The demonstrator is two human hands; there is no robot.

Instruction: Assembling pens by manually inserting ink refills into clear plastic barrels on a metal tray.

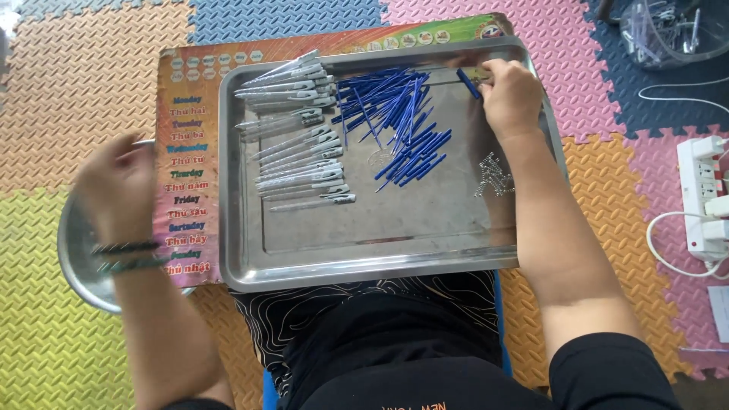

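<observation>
The right hand (510,95) is at the far right corner of the steel tray (395,250), fingers curled together and pinching one blue pen part (468,83) by its near end; the part angles up and to the left from the fingertips. The left hand (115,186) is well apart from the tray, over the round metal bowl (76,262) on the left. It is blurred, palm down with fingers bent; whether it grips anything cannot be told. Two dark bead bracelets (125,257) circle that wrist.

Inside the tray, a loose pile of blue pen parts (395,125) lies at the far middle, just beside the right hand. To its left, clear pen barrels with grey clips (300,140) lie in rough rows, points toward the far left. A small heap of metal springs (493,176) sits near the right wall, close to the right forearm. One spring-like item lies under the blue pile; too small to confirm.

The tray rests on a colourful printed board (186,175), which lies across the person's lap over a foam puzzle-mat floor (68,68). A white power strip (706,197) with cables lies on the floor to the right. A clear container (672,30) stands at the far right.
</observation>
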